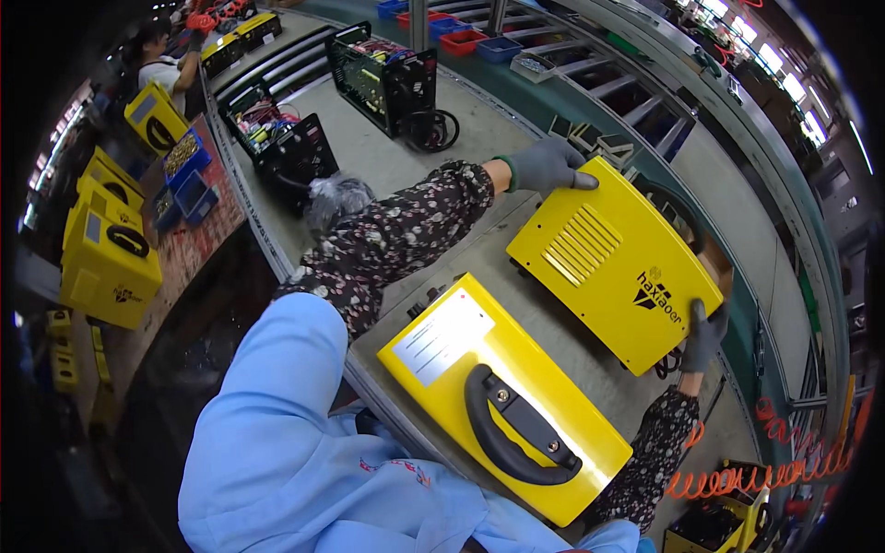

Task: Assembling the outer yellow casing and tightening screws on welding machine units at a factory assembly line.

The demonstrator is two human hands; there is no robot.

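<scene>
My left hand [548, 166], in a grey glove, grips the far left corner of a yellow metal machine housing [608, 267] with louvred vents on its side. My right hand [705, 336], gloved the same way, is closed on the near right edge of that housing. A black handle and a dark cable show partly behind it. Between my body and this housing lies a second yellow housing [442, 313], with a black carry handle [521, 429] and a white label facing up. A forearm in a dark flowered sleeve reaches to each hand.
Two opened machines with bare electronics [383, 78] [277, 138] stand farther up the line. Yellow housings [111, 263] and blue bins of small parts [184, 157] sit at left, near another person [161, 55]. Orange coiled hoses [765, 479] hang at right.
</scene>
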